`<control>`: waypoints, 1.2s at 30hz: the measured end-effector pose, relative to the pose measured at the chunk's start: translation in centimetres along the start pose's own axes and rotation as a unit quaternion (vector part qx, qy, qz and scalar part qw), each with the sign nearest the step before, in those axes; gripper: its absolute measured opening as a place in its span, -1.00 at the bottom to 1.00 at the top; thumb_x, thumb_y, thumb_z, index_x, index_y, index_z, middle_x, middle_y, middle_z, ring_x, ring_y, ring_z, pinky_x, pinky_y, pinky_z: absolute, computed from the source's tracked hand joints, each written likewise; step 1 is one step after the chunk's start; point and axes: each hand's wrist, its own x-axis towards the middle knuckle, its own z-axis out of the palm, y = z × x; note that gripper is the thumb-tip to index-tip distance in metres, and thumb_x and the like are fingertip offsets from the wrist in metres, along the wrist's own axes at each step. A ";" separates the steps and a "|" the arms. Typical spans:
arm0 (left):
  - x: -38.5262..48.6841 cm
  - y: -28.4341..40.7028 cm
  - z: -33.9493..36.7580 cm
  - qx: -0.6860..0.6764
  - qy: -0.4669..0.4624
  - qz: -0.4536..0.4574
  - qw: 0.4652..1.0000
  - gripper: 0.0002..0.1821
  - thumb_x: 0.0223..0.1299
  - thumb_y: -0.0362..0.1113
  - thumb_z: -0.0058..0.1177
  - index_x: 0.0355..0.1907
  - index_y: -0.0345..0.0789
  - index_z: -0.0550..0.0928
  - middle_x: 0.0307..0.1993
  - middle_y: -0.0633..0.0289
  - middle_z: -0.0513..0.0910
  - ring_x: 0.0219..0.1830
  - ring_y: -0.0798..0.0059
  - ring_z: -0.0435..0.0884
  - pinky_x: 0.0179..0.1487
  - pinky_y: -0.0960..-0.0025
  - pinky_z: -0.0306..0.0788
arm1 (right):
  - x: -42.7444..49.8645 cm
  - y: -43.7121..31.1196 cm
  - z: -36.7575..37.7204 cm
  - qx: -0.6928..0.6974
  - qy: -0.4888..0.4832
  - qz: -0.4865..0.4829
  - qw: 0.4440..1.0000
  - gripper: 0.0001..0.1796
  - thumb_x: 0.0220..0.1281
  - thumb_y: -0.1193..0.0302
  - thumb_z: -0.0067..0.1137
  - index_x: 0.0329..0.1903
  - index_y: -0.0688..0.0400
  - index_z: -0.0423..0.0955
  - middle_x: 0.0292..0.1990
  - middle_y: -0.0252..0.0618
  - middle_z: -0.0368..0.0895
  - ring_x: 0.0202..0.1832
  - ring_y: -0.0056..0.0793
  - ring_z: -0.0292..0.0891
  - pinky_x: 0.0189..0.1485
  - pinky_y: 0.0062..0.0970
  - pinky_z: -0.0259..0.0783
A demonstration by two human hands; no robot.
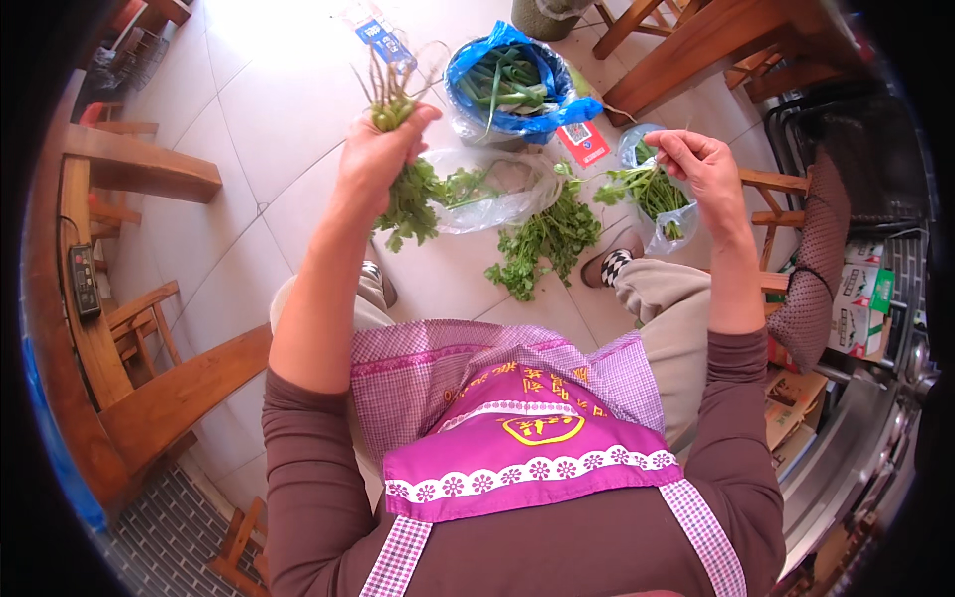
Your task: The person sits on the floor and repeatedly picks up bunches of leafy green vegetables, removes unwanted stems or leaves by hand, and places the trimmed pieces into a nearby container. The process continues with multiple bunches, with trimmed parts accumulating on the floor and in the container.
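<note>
A bunch of leafy cilantro [412, 198] is gripped in my left hand [373, 153], roots up and leaves hanging down. My right hand [697, 160] pinches a thin stalk between thumb and fingertips, with a small leaf sprig [613, 192] trailing to its left. Between my hands, a clear plastic bag [485, 213] lies on the floor with some greens at it. Loose cilantro [548, 242] is heaped just in front of my feet. Below my right hand, a bundle of green stems [656, 195] rests in another clear bag [660, 242].
A bin lined with a blue bag [456, 71] holds long green leaves. Beside it lies a red printed card [584, 145]. A blue-and-white wrapper [384, 41] is farther off. Wooden furniture [149, 164] stands left, a wooden chair [776, 179] right, and cartons [858, 306] at far right.
</note>
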 end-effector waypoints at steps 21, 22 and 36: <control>-0.9 1.4 3.5 -0.043 -0.017 0.005 0.999 -0.80 0.09 -0.38 0.26 -0.22 -0.37 0.65 -0.49 0.41 0.55 -0.51 0.73 0.38 -0.44 0.63 0.23 | 6.9 -4.1 13.1 0.283 -0.158 0.023 0.946 -0.62 0.34 0.24 -0.01 -0.02 0.26 0.56 -0.22 -0.42 0.59 -0.25 -0.75 0.36 -0.17 -0.70 0.27; -0.8 1.5 3.3 -0.063 -0.020 0.010 0.998 -0.79 0.09 -0.37 0.27 -0.23 -0.39 0.63 -0.51 0.41 0.53 -0.54 0.72 0.35 -0.47 0.62 0.19 | 7.0 -4.0 13.1 0.280 -0.167 0.029 0.945 -0.63 0.32 0.21 0.01 -0.06 0.23 0.59 -0.23 -0.43 0.59 -0.23 -0.74 0.36 -0.16 -0.69 0.26; -1.0 1.5 2.1 0.009 -0.025 0.000 1.000 -0.81 0.09 -0.37 0.27 -0.25 -0.39 0.64 -0.52 0.40 0.53 -0.54 0.72 0.37 -0.46 0.63 0.23 | 7.3 -2.6 12.5 0.072 -0.140 -0.055 0.986 -0.82 0.18 0.37 0.23 -0.29 0.23 0.59 -0.33 -0.44 0.59 -0.26 -0.73 0.41 -0.13 -0.66 0.31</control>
